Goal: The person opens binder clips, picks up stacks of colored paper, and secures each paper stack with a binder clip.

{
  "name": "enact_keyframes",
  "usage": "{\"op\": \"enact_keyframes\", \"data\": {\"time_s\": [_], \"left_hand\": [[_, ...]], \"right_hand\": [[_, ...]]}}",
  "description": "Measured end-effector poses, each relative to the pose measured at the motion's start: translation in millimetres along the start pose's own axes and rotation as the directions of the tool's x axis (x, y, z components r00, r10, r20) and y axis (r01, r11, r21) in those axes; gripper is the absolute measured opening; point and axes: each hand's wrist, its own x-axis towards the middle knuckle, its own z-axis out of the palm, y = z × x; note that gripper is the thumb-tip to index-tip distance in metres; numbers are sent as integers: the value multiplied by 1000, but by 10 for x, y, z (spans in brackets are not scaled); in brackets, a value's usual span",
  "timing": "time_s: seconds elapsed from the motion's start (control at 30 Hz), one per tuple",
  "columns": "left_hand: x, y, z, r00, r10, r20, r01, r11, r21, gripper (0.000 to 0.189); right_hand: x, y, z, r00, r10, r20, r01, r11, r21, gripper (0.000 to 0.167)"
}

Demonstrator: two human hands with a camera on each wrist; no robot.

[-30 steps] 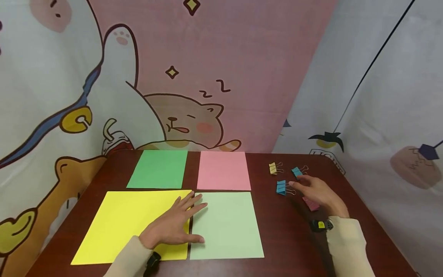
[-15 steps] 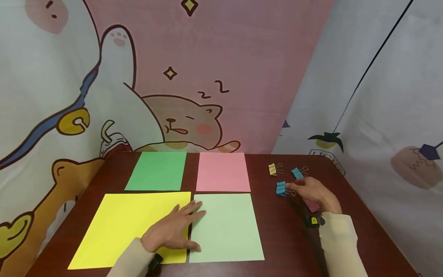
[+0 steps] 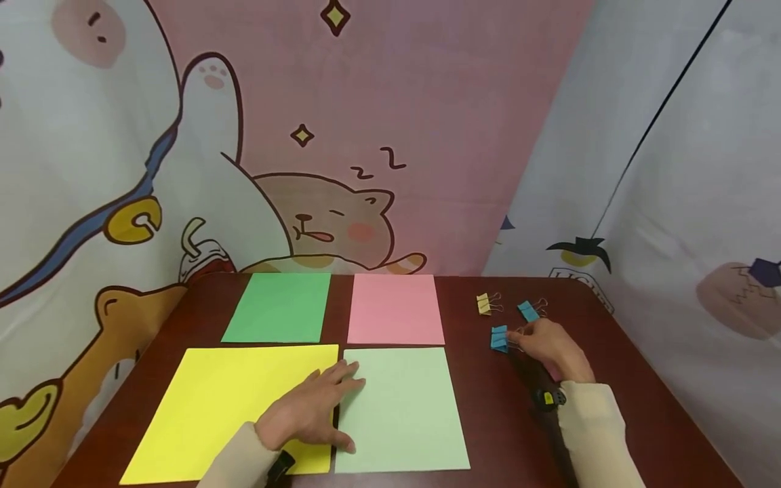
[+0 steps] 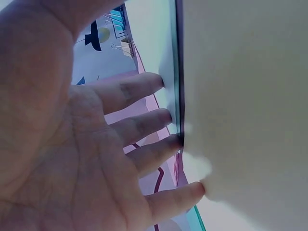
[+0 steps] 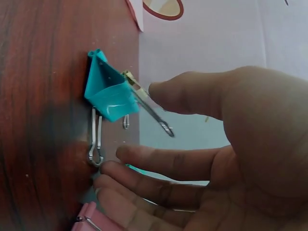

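My left hand (image 3: 308, 410) lies with spread fingers across the seam between a yellow paper stack (image 3: 232, 407) and a light green one (image 3: 403, 413). In the left wrist view its fingertips touch the paper. At the right, my right hand (image 3: 555, 349) reaches over a blue binder clip (image 3: 499, 339). From the right wrist view, the thumb is beside the upper wire handle of that teal-blue clip (image 5: 113, 98); the other fingers are below, with a gap between. Contact with the handle is hard to tell. A pink binder clip (image 5: 96, 219) sits under the hand, mostly hidden from the head view.
Farther back stand a yellow binder clip (image 3: 484, 304) and another blue one (image 3: 527, 310). Green paper (image 3: 277, 307) and pink paper (image 3: 395, 309) lie along the back of the dark wooden table (image 3: 488, 434). Cartoon-printed cloth (image 3: 427, 135) hangs behind.
My right hand has shifted slightly left and closed in on the nearer blue binder clip's handles. My left hand stays on the papers. The head view has tilted slightly.
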Motion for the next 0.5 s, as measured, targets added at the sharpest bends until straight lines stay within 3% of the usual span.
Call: {"op": "enact_keyframes", "data": {"time_s": [0.23,0.5], "left_hand": [[6,-27,27,1000,16,-14,-16,1000,1,103],[-9,-37,21,1000,13,-16,-13,1000,5,103]], "right_hand": [[37,13,73,1000,8,-19,-8,1000,-6,42],[54,-16,74,1000,10,-14,-10,1000,-15,48]]}}
